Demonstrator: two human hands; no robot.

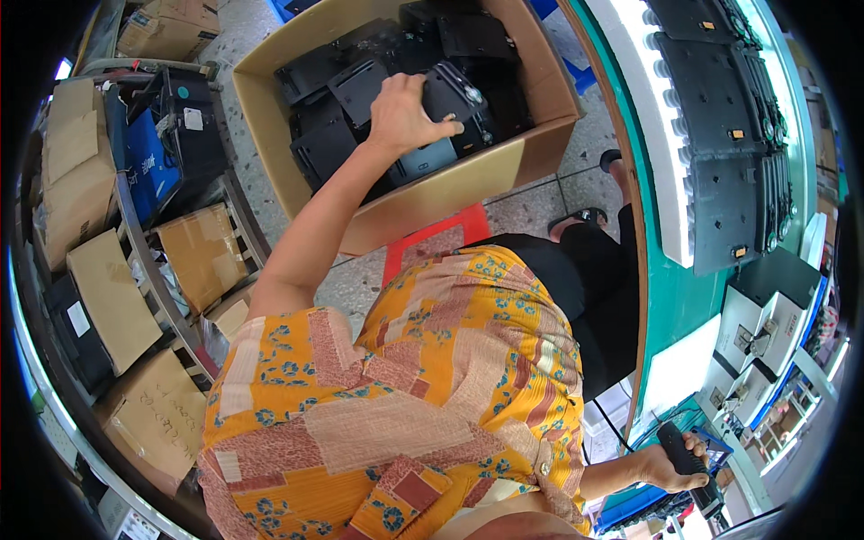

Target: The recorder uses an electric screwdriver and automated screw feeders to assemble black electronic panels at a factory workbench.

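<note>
My left hand point(400, 117) spreads wide over a black unit point(447, 97) in the carton point(454, 186), grip hidden, undeterminable; my right hand point(661, 468) clasps a black handle point(679, 446), partly finger-covered, long axis slanting down rightward.

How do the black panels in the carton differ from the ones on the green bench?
The carton panels lie jumbled at various angles; the bench panels are lined up in order. The left hand is at the carton panels, while no hand touches the bench panels. Both sets are black and flat-faced.
</note>
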